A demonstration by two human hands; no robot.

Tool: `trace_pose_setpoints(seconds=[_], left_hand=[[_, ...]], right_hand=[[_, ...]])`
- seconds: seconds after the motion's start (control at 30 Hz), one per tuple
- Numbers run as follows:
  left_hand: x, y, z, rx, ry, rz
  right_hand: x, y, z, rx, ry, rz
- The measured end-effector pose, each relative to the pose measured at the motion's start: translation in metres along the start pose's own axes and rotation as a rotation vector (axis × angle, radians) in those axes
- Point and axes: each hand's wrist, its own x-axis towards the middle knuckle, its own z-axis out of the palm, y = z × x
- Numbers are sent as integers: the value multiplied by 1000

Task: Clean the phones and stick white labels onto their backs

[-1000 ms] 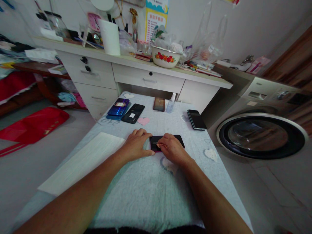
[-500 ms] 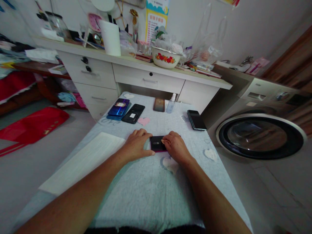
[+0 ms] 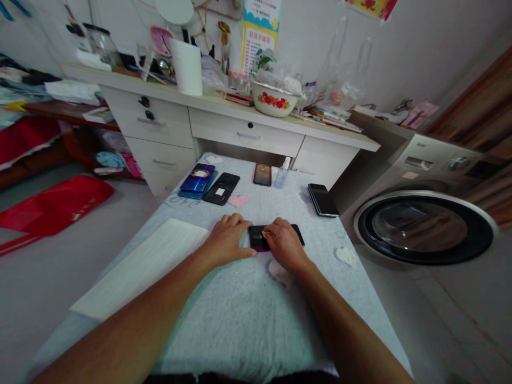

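Observation:
A dark phone (image 3: 258, 238) with a reddish edge lies flat on the table, long side running left to right. My left hand (image 3: 229, 240) grips its left end, thumb at the near edge and fingers at the far edge. Over its middle, my right hand (image 3: 285, 242) pinches a small tan wad (image 3: 264, 234) against the surface; most of the wad is hidden by the fingers. The phone's right end shows beyond that hand. Left of my left forearm lies a long whitish sheet (image 3: 148, 266).
Blue phones (image 3: 198, 178) and a black phone (image 3: 222, 189) lie at the back left. A brown phone-shaped piece (image 3: 262, 174) and a clear spray bottle (image 3: 282, 175) are at the back. Dark stacked phones (image 3: 323, 200) lie right, near a washing machine (image 3: 420, 160). Behind stands a white desk (image 3: 248, 130).
My right hand and the wad have slid a little left along the phone, baring its right end. My left hand keeps its hold. The view has shifted slightly.

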Motion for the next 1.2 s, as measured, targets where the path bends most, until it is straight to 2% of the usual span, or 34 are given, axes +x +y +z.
trace_pose_setpoints(seconds=[0.6, 1.2], left_hand=[[0, 4, -4, 6, -4, -27], [1, 7, -6, 8, -46, -54]], right_hand=[[16, -29, 2, 17, -145, -160], [24, -20, 12, 42, -28, -83]])
